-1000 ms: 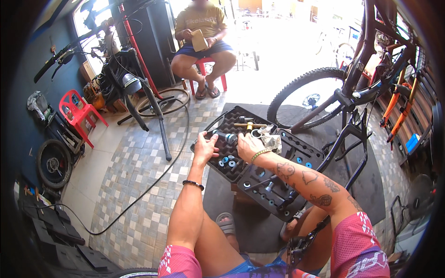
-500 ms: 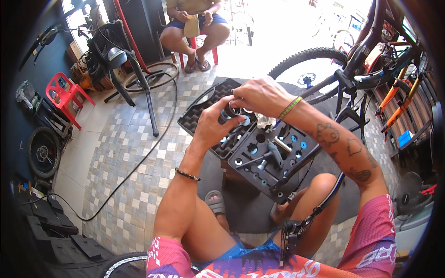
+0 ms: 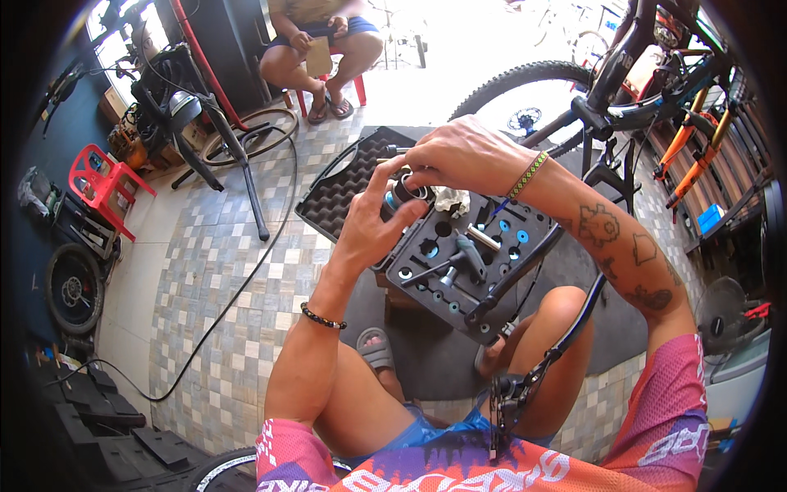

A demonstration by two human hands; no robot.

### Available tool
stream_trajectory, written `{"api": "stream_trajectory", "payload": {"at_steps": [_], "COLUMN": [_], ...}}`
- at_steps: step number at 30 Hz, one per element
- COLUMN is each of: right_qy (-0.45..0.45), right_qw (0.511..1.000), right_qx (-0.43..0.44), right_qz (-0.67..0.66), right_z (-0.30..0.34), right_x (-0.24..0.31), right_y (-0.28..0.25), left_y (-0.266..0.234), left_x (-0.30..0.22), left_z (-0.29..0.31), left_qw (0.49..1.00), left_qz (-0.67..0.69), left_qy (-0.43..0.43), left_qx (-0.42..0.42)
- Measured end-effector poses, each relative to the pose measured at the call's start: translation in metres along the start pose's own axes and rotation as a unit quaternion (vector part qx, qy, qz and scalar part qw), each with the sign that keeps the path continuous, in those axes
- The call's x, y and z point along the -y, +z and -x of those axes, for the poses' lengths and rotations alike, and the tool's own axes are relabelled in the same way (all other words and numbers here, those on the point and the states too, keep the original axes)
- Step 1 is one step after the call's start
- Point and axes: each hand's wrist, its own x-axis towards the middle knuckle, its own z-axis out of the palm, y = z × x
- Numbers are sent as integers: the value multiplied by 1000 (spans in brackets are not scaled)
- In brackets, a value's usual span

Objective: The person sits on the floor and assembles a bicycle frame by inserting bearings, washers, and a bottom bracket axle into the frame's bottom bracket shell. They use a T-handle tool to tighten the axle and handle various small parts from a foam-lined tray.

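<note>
My left hand [image 3: 375, 225] is wrapped round a short, hollow black cylinder [image 3: 409, 191] with a blue band, its open end tilted towards my right hand. The bent fingers of my right hand [image 3: 471, 156] meet at the cylinder's rim. From those fingertips a thin metal rod [image 3: 395, 151] sticks out to the left; its other end is hidden. Below my hands lies an open tool case [image 3: 410, 289]. Its foam tray holds a black T-shaped tool [image 3: 469, 261], a silver tube [image 3: 484, 238] and several blue and silver rings. Crumpled white paper [image 3: 452, 201] lies beside my right hand.
A black bicycle frame [image 3: 602, 107] with a knobby tyre [image 3: 525, 74] stands at the right. A repair stand [image 3: 246, 184] and a trailing black cable [image 3: 275, 238] are at the left, near a red chair [image 3: 106, 184]. Another person [image 3: 320, 57] sits at the back.
The view has shifted slightly. My right fingers have moved over the cylinder, and a metal rod now shows at their tips. The cylinder's open end is more visible; my left hand keeps its grip.
</note>
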Motion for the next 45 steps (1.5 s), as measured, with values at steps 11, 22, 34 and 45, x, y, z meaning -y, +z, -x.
{"api": "stream_trajectory", "payload": {"at_steps": [11,22,34,45], "right_qy": [-11,141,254,284], "right_qw": [998,980,963,874], "right_qx": [-6,-66,5,364], "right_qz": [-69,-126,-86,-152], "right_z": [48,197,223,178], "right_x": [7,86,83,78], "right_y": [4,-15,-12,50], "left_y": [6,39,0,-41], "left_x": [-23,-82,-58,-78], "left_z": [21,66,82,89], "left_qw": [990,943,915,921], "left_qz": [-51,-130,-303,-312], "left_qy": [-66,-40,-97,-142], "left_qx": [111,303,249,187]}}
